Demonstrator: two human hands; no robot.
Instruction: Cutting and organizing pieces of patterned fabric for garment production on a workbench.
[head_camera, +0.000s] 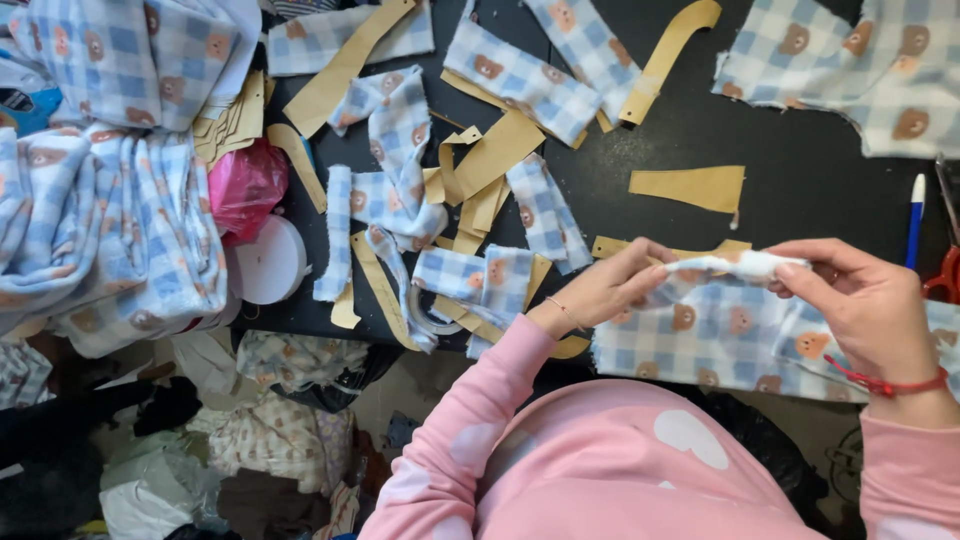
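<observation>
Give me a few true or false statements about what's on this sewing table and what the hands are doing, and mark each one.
1. Both hands pinch the folded top edge of a blue checked fabric piece. True: the left hand and the right hand grip it at either end.
2. The table is white. False: it is black.
3. A blue and white pen lies beyond the right hand. True.
4. The paper pattern pieces are green. False: they are tan.
5. The right wrist is bare. False: it wears a red string bracelet.
</observation>
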